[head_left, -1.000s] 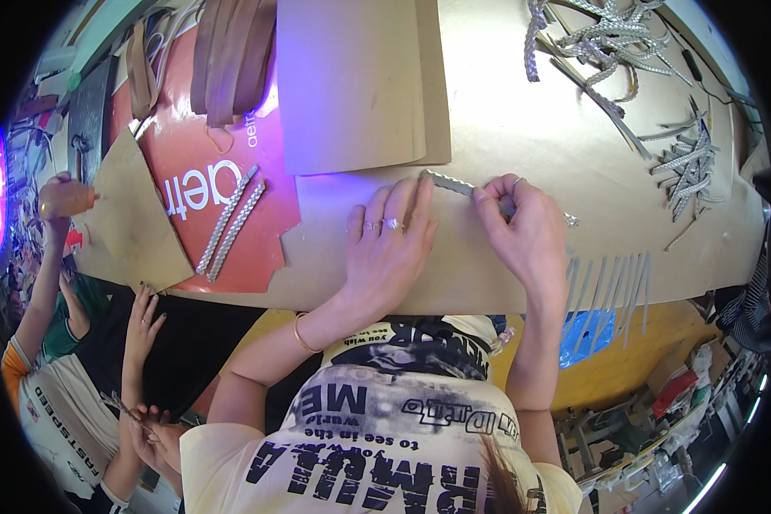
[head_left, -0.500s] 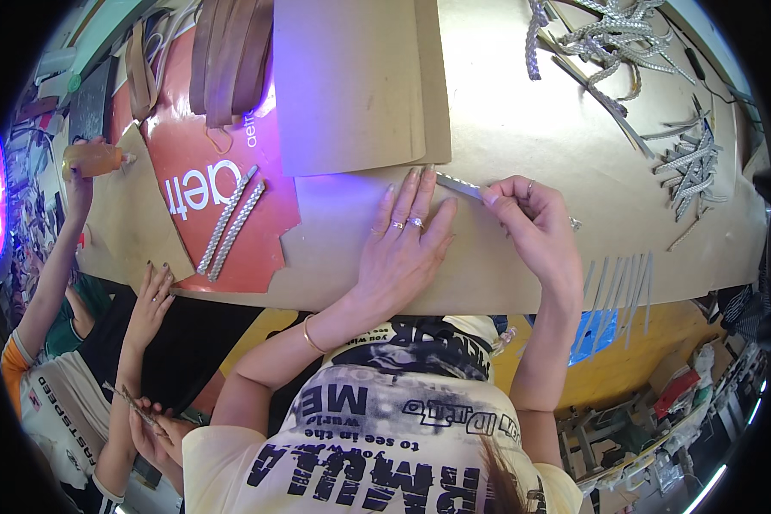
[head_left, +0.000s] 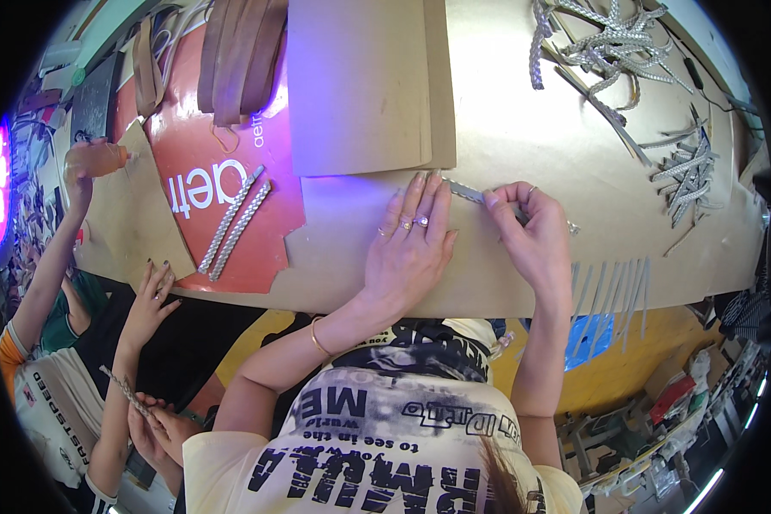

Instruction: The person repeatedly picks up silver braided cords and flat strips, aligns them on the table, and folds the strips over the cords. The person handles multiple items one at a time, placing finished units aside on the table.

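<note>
My left hand [head_left: 409,240] lies flat on the brown-covered table, fingers stretched out. Its fingertips rest at the lower edge of a folded brown sheet [head_left: 360,94], over the near end of a narrow silver-grey strip [head_left: 466,191]. Part of that strip looks braided, part flat and grey. Thumb and fingers of my right hand [head_left: 533,236] pinch the strip a short way to the right. A pale braided end shows just beyond the right hand; I cannot tell whether it is the same piece. What lies beneath my left fingertips is hidden.
Two braided silver cords [head_left: 234,221] lie on a red sheet [head_left: 270,248] at left. Brown straps [head_left: 242,64] sit behind them. Braided cords [head_left: 612,43] and short pieces [head_left: 687,176] heap at right; thin grey strips [head_left: 612,287] overhang the front edge. A co-worker's hand holds an orange bottle [head_left: 98,158].
The view has shifted slightly. My right hand has tilted the strip, so more of its flat grey side shows. My left hand still lies flat, its fingers closer together.
</note>
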`<control>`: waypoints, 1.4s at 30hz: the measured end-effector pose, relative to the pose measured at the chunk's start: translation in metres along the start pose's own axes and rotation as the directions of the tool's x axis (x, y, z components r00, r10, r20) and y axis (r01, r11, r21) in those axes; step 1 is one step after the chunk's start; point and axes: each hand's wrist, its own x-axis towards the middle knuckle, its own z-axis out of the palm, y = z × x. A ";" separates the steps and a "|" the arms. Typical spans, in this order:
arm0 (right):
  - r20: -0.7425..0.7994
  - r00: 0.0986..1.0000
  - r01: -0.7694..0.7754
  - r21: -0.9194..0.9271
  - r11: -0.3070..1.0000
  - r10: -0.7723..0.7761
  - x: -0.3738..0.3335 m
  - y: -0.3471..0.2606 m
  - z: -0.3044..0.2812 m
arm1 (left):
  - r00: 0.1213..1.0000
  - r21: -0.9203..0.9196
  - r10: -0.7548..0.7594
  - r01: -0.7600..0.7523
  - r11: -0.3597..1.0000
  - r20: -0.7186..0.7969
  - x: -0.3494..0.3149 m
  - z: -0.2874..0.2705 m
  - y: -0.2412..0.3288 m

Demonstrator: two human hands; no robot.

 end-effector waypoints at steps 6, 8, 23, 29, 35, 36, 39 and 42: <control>-0.078 0.997 0.021 0.024 0.999 -0.019 0.000 0.002 0.004 | 1.000 0.055 -0.016 0.017 0.998 -0.020 0.000 0.002 0.005; -0.080 0.997 0.021 0.031 0.999 -0.018 0.000 0.002 0.004 | 1.000 0.073 -0.023 0.025 0.997 -0.020 0.001 0.003 0.008; -0.108 0.992 0.058 -0.097 0.994 -0.068 -0.004 -0.006 0.004 | 1.000 0.150 0.010 -0.009 0.989 -0.001 0.000 0.003 0.005; -0.109 0.990 0.081 -0.117 0.990 -0.094 -0.004 -0.003 0.005 | 1.000 0.124 0.026 -0.027 0.992 0.009 -0.001 0.002 0.003; -0.118 0.985 0.105 -0.184 0.977 -0.128 -0.004 -0.002 0.005 | 0.999 0.099 0.038 -0.042 0.994 0.036 0.000 -0.001 0.005; -0.122 0.984 0.106 -0.185 0.977 -0.130 -0.004 -0.002 0.006 | 0.999 0.119 0.038 -0.042 0.992 0.037 0.000 -0.001 0.008; -0.136 0.981 0.109 -0.198 0.974 -0.138 -0.004 -0.003 0.008 | 0.999 0.160 0.004 -0.012 0.987 0.050 0.000 0.001 0.017; -0.140 0.981 0.100 -0.224 0.970 -0.133 -0.005 -0.006 0.008 | 0.999 0.169 -0.026 0.020 0.985 0.033 -0.001 0.000 0.021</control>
